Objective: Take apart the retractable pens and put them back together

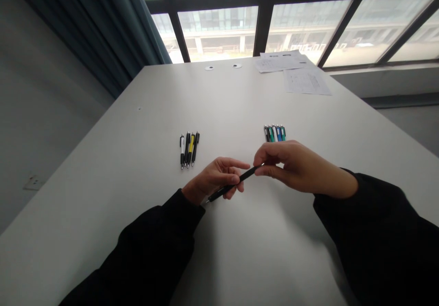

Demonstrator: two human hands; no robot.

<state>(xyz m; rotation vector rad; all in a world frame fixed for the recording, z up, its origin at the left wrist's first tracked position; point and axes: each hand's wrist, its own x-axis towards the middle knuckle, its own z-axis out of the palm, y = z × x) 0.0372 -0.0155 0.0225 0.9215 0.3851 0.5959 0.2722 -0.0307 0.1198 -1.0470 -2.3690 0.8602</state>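
Note:
A black pen [224, 190] is held slantwise above the table, its pointed end toward my left wrist. My left hand [219, 177] grips it along the barrel between thumb and fingers, with the index finger stretched out. At the pen's upper end, my right hand [291, 166] pinches it with thumb and fingertips. To the left lies a group of several pens [189, 150], white, black and yellow, side by side. Beyond my right hand is another row of pens [274, 133] in black, green, white and blue, its lower part hidden by that hand.
The white table [154, 242] reaches to a window with dark frames [264, 27]. Printed papers [305, 81] lie at the far right. Two round white grommets [209, 68] sit near the far edge. A dark curtain [103, 27] hangs at the left.

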